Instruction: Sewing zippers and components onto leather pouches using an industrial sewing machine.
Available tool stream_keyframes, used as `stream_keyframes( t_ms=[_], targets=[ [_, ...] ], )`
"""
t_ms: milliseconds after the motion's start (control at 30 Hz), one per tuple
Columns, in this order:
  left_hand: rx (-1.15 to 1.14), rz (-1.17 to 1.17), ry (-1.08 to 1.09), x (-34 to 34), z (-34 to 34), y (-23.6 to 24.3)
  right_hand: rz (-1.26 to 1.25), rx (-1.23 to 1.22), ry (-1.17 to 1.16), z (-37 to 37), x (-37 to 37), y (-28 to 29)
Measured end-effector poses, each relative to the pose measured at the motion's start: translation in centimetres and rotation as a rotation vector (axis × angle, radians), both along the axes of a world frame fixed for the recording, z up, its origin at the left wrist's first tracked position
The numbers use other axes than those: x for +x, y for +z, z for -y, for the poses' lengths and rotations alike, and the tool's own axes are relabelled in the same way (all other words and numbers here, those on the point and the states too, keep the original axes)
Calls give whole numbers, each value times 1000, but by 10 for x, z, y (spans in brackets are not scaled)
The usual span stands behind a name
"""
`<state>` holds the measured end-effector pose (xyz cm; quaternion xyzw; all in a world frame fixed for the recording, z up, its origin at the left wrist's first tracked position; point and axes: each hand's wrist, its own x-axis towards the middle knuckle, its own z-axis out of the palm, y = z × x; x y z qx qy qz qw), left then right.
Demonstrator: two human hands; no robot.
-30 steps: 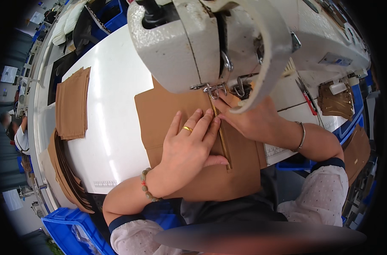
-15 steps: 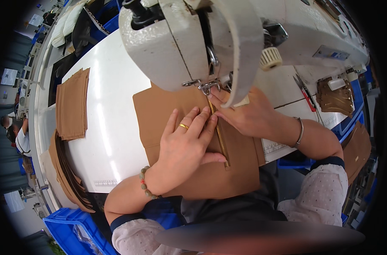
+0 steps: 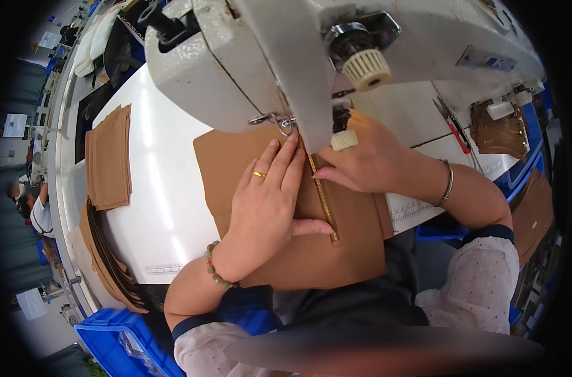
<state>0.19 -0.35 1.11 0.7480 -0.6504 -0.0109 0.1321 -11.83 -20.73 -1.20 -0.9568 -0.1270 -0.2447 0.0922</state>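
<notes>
A brown, leather-like panel [image 3: 311,267] lies on the white sewing machine bed, its near edge hanging toward my lap. A gold-toothed zipper [image 3: 322,195] runs along it, the far end under the presser foot area [image 3: 286,124]. My left hand [image 3: 267,188] rests flat on the panel left of the zipper, fingers stretched toward the presser foot and thumb spread to the zipper's near end. My right hand [image 3: 367,157] lies on the panel right of the zipper, thumb extended to the teeth. The machine head [image 3: 229,63] hides its other fingertips.
Stacked brown pieces [image 3: 108,157] lie at the left, with more curved pieces [image 3: 110,257] nearer me. Red-handled snips [image 3: 457,135] and a bundle of brown zippered pieces [image 3: 499,129] sit at the right. A blue crate [image 3: 126,336] stands at lower left; another person [image 3: 41,210] is far left.
The machine head appears shifted left and covers more of my right fingers. My left fingers now reach nearer the presser foot, and my right thumb sits slightly farther down the zipper.
</notes>
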Motion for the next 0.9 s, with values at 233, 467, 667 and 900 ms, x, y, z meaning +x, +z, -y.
stream_keyframes(
  t_ms=[233,467,667,900],
  targets=[
    [17,49,2,1,2,2,-83,-17,-6,0,-1,2],
    [28,77,6,0,2,3,-21,-78,-33,-1,-1,-2],
    [10,81,9,2,4,2,-25,-52,-38,0,1,-5],
    [6,80,16,3,5,1,11,-57,-45,1,3,-7]
  ],
)
